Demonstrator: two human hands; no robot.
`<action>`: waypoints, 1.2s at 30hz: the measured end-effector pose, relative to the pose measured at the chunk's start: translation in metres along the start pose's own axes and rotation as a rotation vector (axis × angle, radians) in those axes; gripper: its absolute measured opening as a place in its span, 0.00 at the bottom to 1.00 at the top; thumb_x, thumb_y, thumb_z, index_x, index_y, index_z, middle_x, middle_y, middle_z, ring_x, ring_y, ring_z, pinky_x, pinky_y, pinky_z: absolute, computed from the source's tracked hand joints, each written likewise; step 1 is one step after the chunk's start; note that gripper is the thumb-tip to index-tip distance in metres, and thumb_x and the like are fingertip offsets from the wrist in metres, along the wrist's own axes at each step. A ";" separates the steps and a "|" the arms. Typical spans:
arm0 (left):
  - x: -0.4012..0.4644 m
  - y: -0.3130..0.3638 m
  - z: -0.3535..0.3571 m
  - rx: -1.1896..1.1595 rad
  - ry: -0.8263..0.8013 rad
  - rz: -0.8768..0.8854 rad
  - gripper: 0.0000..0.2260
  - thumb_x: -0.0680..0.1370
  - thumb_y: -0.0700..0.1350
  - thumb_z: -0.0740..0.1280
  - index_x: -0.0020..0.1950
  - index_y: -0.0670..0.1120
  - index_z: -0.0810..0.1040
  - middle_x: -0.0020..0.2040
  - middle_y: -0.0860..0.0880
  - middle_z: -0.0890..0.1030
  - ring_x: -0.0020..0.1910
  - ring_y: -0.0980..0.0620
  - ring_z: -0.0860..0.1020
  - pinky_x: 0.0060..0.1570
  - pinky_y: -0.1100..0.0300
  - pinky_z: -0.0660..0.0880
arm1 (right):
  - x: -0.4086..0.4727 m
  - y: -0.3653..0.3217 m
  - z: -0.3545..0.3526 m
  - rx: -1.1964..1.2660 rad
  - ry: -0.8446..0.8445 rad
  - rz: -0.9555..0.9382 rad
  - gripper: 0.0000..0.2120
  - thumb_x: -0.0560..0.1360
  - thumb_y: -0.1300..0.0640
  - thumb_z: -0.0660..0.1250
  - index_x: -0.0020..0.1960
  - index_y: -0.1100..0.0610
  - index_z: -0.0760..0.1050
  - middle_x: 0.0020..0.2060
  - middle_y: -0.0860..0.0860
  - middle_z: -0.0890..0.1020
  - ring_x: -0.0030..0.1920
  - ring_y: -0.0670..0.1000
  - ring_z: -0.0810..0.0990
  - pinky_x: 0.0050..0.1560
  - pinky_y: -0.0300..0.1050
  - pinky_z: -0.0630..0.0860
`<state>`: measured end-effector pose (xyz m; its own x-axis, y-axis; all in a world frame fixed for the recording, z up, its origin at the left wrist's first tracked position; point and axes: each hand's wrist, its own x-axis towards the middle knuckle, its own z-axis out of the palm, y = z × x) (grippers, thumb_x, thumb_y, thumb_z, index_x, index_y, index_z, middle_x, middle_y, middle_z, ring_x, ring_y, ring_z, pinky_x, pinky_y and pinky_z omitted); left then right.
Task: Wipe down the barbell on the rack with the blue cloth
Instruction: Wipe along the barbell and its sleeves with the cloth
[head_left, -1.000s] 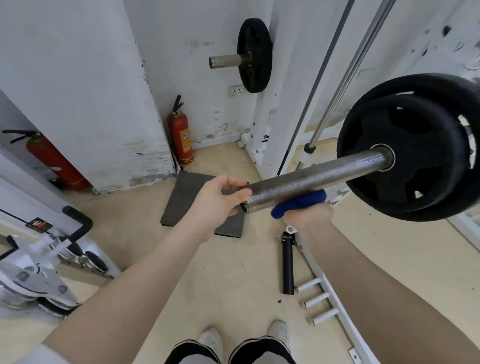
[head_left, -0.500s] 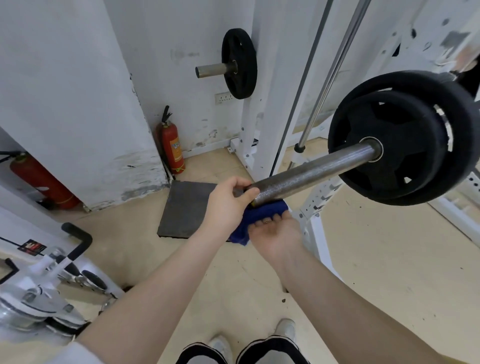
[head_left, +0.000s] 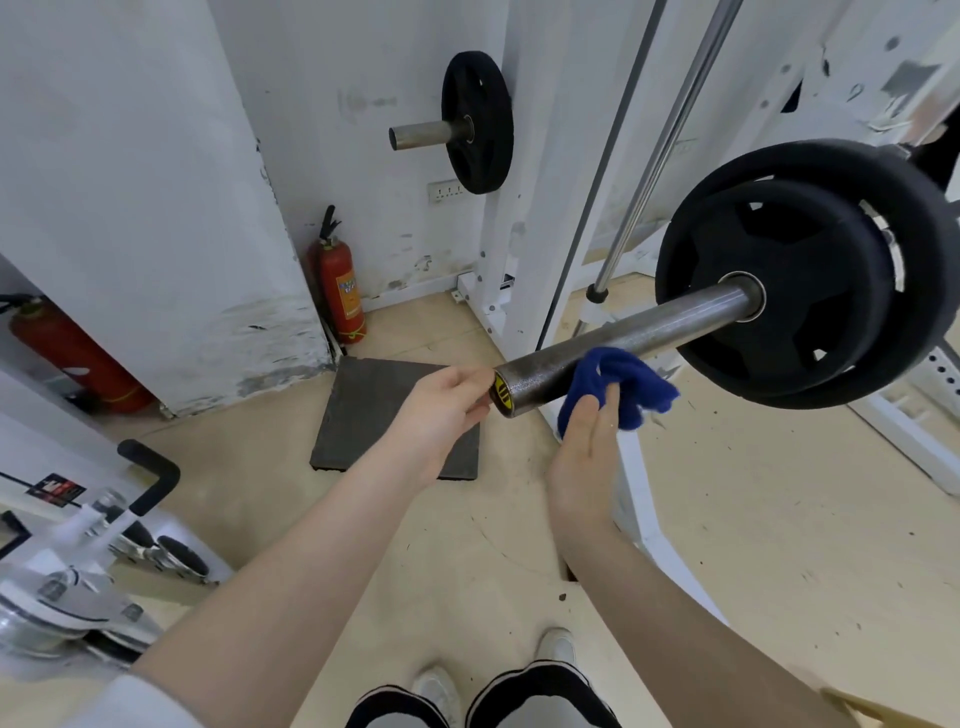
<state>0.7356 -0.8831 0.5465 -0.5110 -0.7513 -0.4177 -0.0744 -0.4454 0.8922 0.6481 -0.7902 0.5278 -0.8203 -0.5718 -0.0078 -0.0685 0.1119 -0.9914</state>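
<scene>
head view: barbell sleeve (head_left: 623, 340) runs from its near end cap up-right to the weight plates (head_left: 810, 291).
right hand (head_left: 584, 447): nearer grip, fingers loosely straight, blue cloth (head_left: 621, 384) bunched against the sleeve's underside.
left hand (head_left: 441, 410): relaxed, spread, just beside the end cap.

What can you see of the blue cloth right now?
The blue cloth is a small, soft, towel-like rag, bunched into loose folds. It lies against the underside and near side of the barbell sleeve, close to its capped end. The right hand presses it up from below with nearly straight fingers. The left hand does not touch it.
</scene>
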 end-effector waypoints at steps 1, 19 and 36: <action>0.000 -0.001 0.001 0.013 -0.006 0.004 0.10 0.78 0.44 0.64 0.58 0.43 0.77 0.57 0.46 0.81 0.58 0.51 0.78 0.65 0.57 0.71 | 0.006 0.005 0.000 -0.107 -0.025 -0.196 0.19 0.80 0.49 0.47 0.69 0.38 0.61 0.67 0.48 0.68 0.67 0.53 0.67 0.67 0.52 0.65; -0.003 -0.006 0.012 0.059 0.132 0.065 0.06 0.76 0.38 0.67 0.52 0.46 0.77 0.47 0.50 0.82 0.43 0.54 0.81 0.32 0.70 0.77 | 0.082 -0.021 -0.005 -1.062 -0.332 -0.898 0.18 0.79 0.50 0.50 0.46 0.53 0.79 0.43 0.49 0.82 0.45 0.53 0.78 0.54 0.47 0.62; 0.005 -0.010 0.010 0.183 0.139 0.094 0.05 0.77 0.40 0.65 0.44 0.49 0.77 0.39 0.51 0.83 0.35 0.57 0.82 0.36 0.65 0.75 | 0.066 -0.006 -0.003 -0.924 -0.309 -1.047 0.19 0.79 0.49 0.51 0.55 0.52 0.79 0.49 0.49 0.83 0.51 0.54 0.77 0.59 0.51 0.63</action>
<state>0.7252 -0.8782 0.5371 -0.4008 -0.8508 -0.3399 -0.1926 -0.2845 0.9391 0.5922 -0.8263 0.5337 -0.0152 -0.8574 0.5145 -0.9914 -0.0539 -0.1193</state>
